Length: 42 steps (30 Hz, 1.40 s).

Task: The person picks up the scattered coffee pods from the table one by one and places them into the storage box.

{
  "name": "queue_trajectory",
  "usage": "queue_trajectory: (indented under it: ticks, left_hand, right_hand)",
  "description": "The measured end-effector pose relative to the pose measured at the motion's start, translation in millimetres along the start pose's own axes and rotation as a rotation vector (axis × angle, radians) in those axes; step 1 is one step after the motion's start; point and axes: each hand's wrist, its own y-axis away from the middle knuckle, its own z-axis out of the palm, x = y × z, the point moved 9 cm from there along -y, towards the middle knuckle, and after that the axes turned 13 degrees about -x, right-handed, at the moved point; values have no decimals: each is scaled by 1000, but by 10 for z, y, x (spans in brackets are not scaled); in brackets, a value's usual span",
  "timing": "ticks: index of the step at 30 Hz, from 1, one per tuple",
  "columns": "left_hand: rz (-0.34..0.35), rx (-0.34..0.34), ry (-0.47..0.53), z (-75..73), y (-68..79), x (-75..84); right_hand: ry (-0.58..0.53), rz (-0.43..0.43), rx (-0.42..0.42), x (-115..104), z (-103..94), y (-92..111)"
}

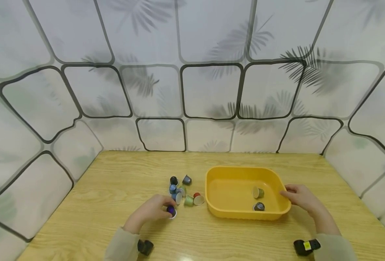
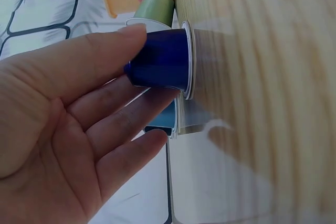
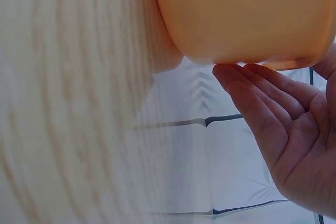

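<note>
My left hand (image 1: 153, 210) pinches a dark blue-purple coffee capsule (image 2: 161, 59) between thumb and fingers. That capsule stands rim-down on the table, at the near side of a loose group of capsules. Around it lie a green capsule (image 1: 188, 201), a red capsule (image 1: 197, 195), a blue capsule (image 1: 176, 197) and several others. My right hand (image 1: 301, 197) holds the right end of a yellow tray (image 1: 244, 214), fingertips on its outer wall and thumb at the rim. Inside the tray are a pale green capsule (image 1: 258, 192) and a dark grey capsule (image 1: 259, 206).
A black capsule (image 1: 173, 179) and a grey capsule (image 1: 187, 179) lie at the back of the group, left of the tray. The wooden table (image 1: 91, 203) meets patterned curtain-like walls (image 1: 212, 90) at its back and sides.
</note>
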Motion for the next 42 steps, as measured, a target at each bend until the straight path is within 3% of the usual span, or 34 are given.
queue_trajectory:
  ticks: [22, 31, 42]
  left_hand:
    - [-6, -5, 53, 5, 30, 6]
    - [-7, 29, -16, -33, 28, 7]
    - [-54, 65, -14, -102, 55, 3]
  right_hand:
    - [2, 7, 2, 15, 13, -5]
    - [7, 2, -2, 6, 13, -3]
    - [4, -1, -6, -4, 16, 0]
